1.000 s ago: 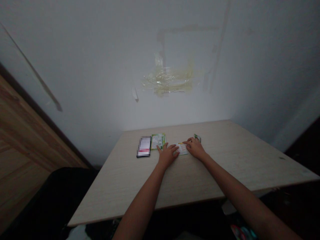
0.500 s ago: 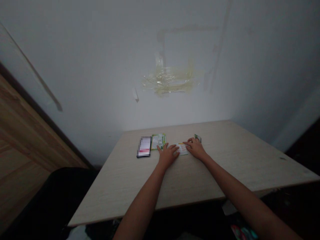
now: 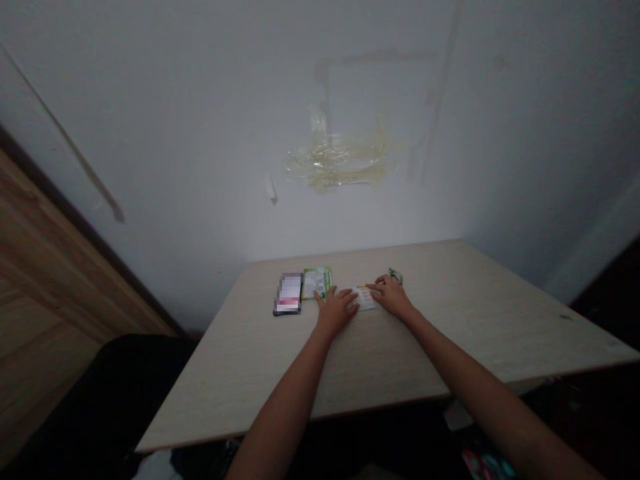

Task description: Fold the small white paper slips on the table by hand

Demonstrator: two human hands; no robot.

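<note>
Change since a second ago: hardly any; the left hand (image 3: 334, 315) and the right hand (image 3: 393, 297) stay in the same spots, and the printed paper (image 3: 365, 301) between them shows no clear shift.
Paper's look: small, flat and whitish, with reddish print too small to read and a short yellow strip (image 3: 361, 287) along its far edge; its sides are partly hidden by the hands.
Paper's place: on the pale wooden table (image 3: 380, 363), between the two hands.
Left-hand fingers: spread wide, palm down, with some on the paper's left part and the outermost at the near edge of the green packet (image 3: 317, 279).
Right-hand fingers: one stretched to the paper's far edge by the yellow strip, the others bent; I cannot tell whether they pinch anything.
Beyond the right hand: a small crumpled green piece (image 3: 397, 275), just beside the fingers.
Left of the packet: a dark-edged phone (image 3: 289, 293), its screen pixelated.
</note>
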